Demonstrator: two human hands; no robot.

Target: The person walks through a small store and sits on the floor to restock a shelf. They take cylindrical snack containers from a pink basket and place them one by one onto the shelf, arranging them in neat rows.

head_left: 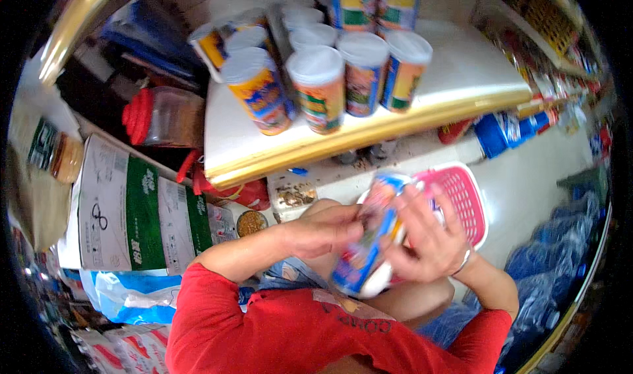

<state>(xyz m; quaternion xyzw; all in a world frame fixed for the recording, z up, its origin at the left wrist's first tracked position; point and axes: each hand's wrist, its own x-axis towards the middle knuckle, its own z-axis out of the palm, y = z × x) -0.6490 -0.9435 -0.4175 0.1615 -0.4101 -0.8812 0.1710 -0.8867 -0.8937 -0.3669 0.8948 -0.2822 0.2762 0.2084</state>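
Observation:
Before my body, a printed canister (363, 255), blue and pink and blurred by motion, lies tilted between my hands. My left hand (329, 230) is at its left side, fingers against or close to it. On its right side is my right hand (428, 230), fingers spread and blurred; whether it grips the canister cannot be told. A pink and white plastic basket (457, 201) sits partly hidden behind my right hand. Above, several canisters with whitish lids, among them an orange and green one (316, 97), stand on a white shelf (445, 87) with a gold edge.
Cartons with green bands (143, 210) stand at the left, below a clear jar with a red lid (165, 116). A small container of brown grains (251, 223) is near my left forearm. Wrapped plastic bottles (554, 250) lie at the right; a blue package (504, 134) is beneath the shelf's right end.

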